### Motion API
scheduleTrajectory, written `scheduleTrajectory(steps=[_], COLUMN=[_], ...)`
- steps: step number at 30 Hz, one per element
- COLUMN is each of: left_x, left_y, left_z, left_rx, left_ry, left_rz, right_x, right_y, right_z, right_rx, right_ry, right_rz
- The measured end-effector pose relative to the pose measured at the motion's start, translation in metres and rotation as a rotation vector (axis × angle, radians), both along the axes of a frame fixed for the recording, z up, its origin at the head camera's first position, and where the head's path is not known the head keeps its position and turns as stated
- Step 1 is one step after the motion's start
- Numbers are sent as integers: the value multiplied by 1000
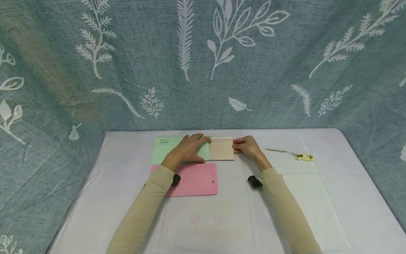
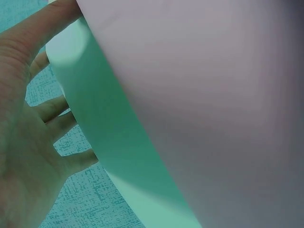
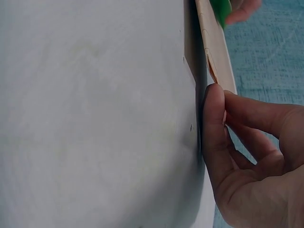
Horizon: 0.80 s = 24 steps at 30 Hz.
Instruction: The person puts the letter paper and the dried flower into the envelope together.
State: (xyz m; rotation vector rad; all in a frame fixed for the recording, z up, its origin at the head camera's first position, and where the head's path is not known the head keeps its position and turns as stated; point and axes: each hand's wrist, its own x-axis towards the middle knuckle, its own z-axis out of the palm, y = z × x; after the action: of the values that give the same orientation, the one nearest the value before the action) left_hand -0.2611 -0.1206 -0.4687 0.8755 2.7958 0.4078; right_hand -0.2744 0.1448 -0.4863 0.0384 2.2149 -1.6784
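My left hand rests on a pale green paper folder, its fingers spread toward the far edge and its thumb near the close edge. In the left wrist view those fingers touch the green edge. From the folder's right side sticks out a beige lined paper, the rest of it apparently hidden under the green. Thumb and fingers of my right hand pinch the beige paper's right edge. The right wrist view shows this paper edge-on, slightly parted into layers.
A pink folder lies just in front of the green one, partly covered by the left sleeve. Off to the right is a thin metal stick with a yellow decorated end. A patterned teal curtain hangs behind the white table.
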Motion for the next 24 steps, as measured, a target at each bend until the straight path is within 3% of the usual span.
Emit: scheduleTrajectory(steps=[24], left_x=[2], left_y=[1], left_z=[0], left_rx=[-9], left_ry=[3], left_rz=[11], right_x=[-2], right_y=[-29], right_z=[-5], right_rx=[-14], right_ry=[37], right_rz=[28])
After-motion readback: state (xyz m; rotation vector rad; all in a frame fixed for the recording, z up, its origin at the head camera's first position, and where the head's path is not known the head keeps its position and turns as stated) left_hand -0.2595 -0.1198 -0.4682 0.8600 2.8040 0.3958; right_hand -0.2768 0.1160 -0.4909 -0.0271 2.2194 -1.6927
